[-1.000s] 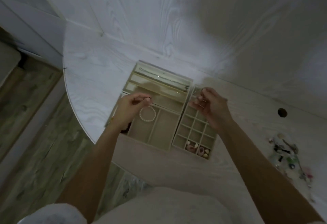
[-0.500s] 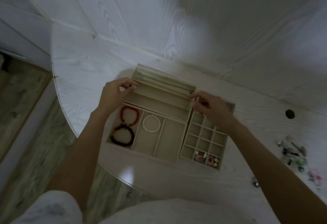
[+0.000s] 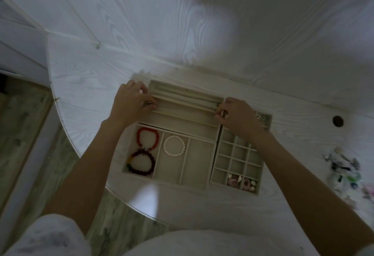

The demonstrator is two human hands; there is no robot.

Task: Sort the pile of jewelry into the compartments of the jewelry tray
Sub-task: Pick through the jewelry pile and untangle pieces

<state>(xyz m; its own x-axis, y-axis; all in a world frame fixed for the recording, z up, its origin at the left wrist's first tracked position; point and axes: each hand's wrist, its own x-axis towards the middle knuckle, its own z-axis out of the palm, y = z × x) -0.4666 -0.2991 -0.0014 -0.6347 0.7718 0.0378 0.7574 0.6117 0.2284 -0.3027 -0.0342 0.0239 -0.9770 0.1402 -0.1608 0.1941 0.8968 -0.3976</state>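
Dim room with white wood-grain table (image 3: 85, 81) and wall panels, beige felt jewelry tray (image 3: 183, 128) near the wall, left hand (image 3: 129, 102) and right hand (image 3: 236, 115) each pinching, apparently, one end of a thin chain (image 3: 186, 99) stretched along a long compartment, loose jewelry pile (image 3: 344, 170) far right

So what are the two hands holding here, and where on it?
A thin necklace chain stretched along a long tray compartment: left hand pinches its left end, right hand its right end.
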